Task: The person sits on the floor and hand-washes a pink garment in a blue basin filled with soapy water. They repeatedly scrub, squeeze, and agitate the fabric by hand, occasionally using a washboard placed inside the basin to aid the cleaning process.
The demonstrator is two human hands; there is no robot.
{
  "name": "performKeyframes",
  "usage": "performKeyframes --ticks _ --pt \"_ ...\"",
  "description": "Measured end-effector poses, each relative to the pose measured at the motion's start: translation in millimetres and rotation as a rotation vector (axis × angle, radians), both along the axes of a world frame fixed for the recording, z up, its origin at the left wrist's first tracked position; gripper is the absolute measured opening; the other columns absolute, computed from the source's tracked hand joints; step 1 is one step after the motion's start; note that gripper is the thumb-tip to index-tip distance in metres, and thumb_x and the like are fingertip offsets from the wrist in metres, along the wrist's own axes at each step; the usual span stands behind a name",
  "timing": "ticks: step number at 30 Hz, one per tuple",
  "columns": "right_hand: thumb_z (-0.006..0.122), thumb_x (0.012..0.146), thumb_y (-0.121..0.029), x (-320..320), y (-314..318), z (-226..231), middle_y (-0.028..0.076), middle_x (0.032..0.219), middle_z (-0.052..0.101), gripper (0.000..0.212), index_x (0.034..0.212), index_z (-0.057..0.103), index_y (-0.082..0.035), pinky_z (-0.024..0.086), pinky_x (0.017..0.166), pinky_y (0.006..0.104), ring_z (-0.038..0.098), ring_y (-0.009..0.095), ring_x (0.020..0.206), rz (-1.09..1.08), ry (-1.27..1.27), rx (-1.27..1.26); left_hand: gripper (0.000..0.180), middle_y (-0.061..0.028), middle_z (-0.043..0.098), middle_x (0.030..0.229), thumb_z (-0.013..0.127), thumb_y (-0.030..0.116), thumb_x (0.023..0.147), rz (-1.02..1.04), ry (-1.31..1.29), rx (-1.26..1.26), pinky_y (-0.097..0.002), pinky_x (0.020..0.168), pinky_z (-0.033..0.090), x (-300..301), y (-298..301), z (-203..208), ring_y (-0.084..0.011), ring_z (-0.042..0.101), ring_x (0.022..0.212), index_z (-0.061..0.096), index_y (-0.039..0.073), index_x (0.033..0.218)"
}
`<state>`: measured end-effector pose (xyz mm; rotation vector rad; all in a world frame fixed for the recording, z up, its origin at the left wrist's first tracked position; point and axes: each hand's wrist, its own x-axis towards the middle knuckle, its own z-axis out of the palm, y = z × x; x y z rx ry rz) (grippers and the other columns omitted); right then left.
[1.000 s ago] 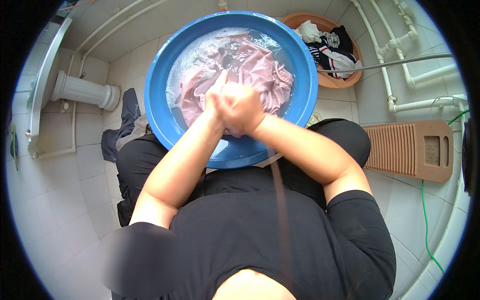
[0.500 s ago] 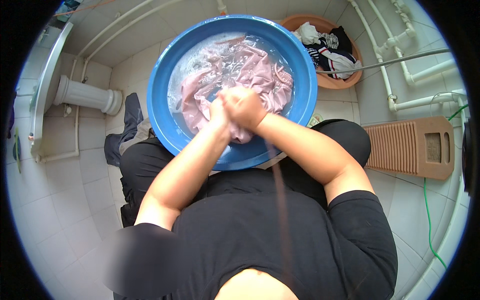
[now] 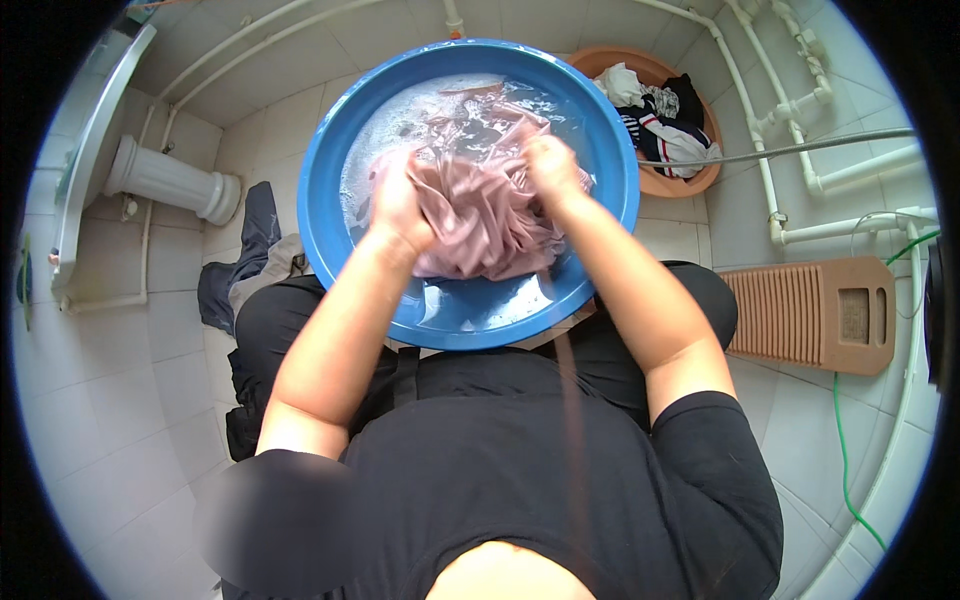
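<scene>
A wet, bunched pink garment (image 3: 480, 225) hangs between my two hands, with part of it in the soapy water (image 3: 400, 115) of a large blue basin (image 3: 318, 200). My left hand (image 3: 400, 205) is closed on the garment's left side. On its right side my right hand (image 3: 553, 172) grips the cloth, the fingers a little blurred. Folds cover the fingertips of both hands. What kind of garment it is I cannot tell.
An orange-brown tub (image 3: 700, 183) of dark and white clothes stands behind the basin on the right. Right of my knee lies a brown washboard (image 3: 790, 315). A grey hose (image 3: 780, 150) crosses near the tub. Dark clothing (image 3: 260, 225) lies on the left floor, by a white pedestal (image 3: 170, 180).
My hands were together over the middle of the garment; now they are apart, left and right. The cloth between them has been raised and gathered into folds.
</scene>
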<state>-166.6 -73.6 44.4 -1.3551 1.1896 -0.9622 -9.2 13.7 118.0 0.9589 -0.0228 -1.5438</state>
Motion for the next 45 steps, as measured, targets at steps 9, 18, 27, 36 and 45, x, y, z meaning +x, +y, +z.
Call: performKeyframes --ticks 9,18,27,36,45 --pt "0.056 0.077 -0.048 5 15 -7 0.014 0.144 0.025 0.057 0.129 0.047 -0.025 0.015 0.105 0.0574 0.019 0.04 0.132 0.477 0.895 -0.476 0.062 -0.0204 0.015 0.145 0.058 0.045 0.079 -0.822 -2.033 -0.118 -0.0612 0.101 0.02 13 15 -54 -0.0412 0.017 0.132 0.04 0.022 0.133" --pt "0.04 0.085 -0.055 35 -44 -35 0.014 0.144 0.027 0.059 0.133 0.042 -0.02 0.016 0.105 0.0571 0.02 0.035 0.134 0.538 1.236 -0.211 0.06 -0.0178 0.038 0.136 0.042 0.044 0.084 -0.919 -1.736 0.126 -0.0431 0.1 0.033 66 -38 -129 -0.0362 0.041 0.121 0.033 0.014 0.136" --pt "0.052 0.072 -0.067 34 -88 -90 0.019 0.119 0.055 0.081 0.12 0.054 -0.003 0.04 0.093 0.0378 0.053 0.029 0.108 0.485 0.695 0.49 0.045 -0.016 0.056 0.118 0.04 0.035 0.089 -1.06 -1.553 0.028 -0.038 0.095 0.038 99 -50 -170 -0.0307 0.052 0.111 0.053 0.005 0.119" --pt "0.057 0.079 -0.047 38 -78 -72 0.019 0.116 0.056 0.052 0.112 0.059 -0.007 0.039 0.094 0.0395 0.053 0.034 0.109 0.408 1.017 0.02 0.028 -0.0145 0.061 0.096 0.057 0.013 0.076 -0.76 -1.955 -0.098 -0.04 0.075 0.047 61 -30 -97 -0.0319 0.059 0.088 0.059 0.011 0.104" --pt "0.063 0.077 -0.038 25 -36 -20 0.015 0.113 0.057 0.047 0.112 0.057 -0.007 0.043 0.089 0.0381 0.054 0.031 0.104 0.489 0.25 -0.375 0.04 -0.0122 0.058 0.108 0.065 0.032 0.074 -0.832 -1.511 -0.551 -0.0364 0.08 0.047 27 -2 -59 -0.0261 0.058 0.097 0.059 0.013 0.109"
